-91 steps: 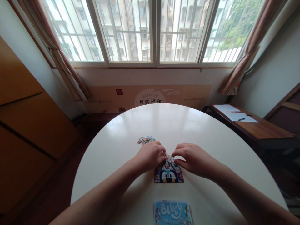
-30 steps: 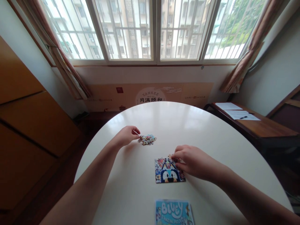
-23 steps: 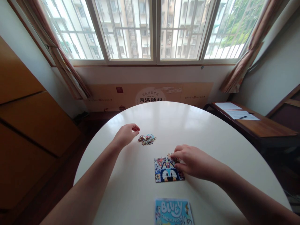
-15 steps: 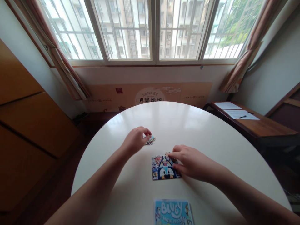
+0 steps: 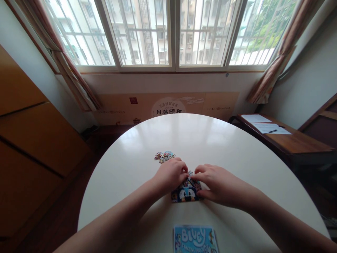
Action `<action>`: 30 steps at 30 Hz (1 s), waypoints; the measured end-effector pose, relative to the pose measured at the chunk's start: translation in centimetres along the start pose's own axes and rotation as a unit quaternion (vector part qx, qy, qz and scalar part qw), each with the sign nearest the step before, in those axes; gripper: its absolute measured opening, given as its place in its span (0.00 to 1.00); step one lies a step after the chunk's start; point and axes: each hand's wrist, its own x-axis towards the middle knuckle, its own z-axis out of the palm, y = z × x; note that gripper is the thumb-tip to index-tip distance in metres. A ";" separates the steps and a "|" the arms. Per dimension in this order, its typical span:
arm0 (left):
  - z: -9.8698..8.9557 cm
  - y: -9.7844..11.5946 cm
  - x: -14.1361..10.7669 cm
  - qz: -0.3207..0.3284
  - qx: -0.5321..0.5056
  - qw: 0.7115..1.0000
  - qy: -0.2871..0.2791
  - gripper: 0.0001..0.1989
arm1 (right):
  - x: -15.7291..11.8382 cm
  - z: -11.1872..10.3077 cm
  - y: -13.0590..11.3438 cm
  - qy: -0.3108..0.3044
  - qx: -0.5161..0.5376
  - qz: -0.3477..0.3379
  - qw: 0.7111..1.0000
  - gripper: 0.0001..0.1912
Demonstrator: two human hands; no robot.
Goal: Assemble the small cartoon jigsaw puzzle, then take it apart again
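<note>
A partly assembled jigsaw puzzle [image 5: 186, 195] with a blue cartoon dog face lies flat on the white round table [image 5: 126, 218]. My left hand [image 5: 173, 173] is over its upper left part, fingers pinched at the top edge. A small puzzle piece [image 5: 190, 173] shows at the fingertips, partly hidden. On the right side, my right hand [image 5: 210, 181] grips the puzzle, with index fingertip near the top edge and thumb by the right edge. Beyond my left hand is a pile of loose puzzle pieces [image 5: 164, 156].
A blue "Bluey" picture card or box [image 5: 195, 239] lies near me on the table. At the right stands a wooden desk [image 5: 302, 140] with papers [image 5: 271, 128] and a pen. Barred windows and a printed banner [image 5: 168, 105] are beyond the table.
My left hand has moved from the loose pile rightward and nearer, onto the puzzle's top edge. More of the pile is now visible. My right hand stays at the puzzle's right side.
</note>
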 end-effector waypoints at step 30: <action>0.9 0.0 0.5 0.014 -0.045 0.999 0.013 0.09 | 0.0 0.2 -0.1 0.014 -0.004 0.011 1.000 0.15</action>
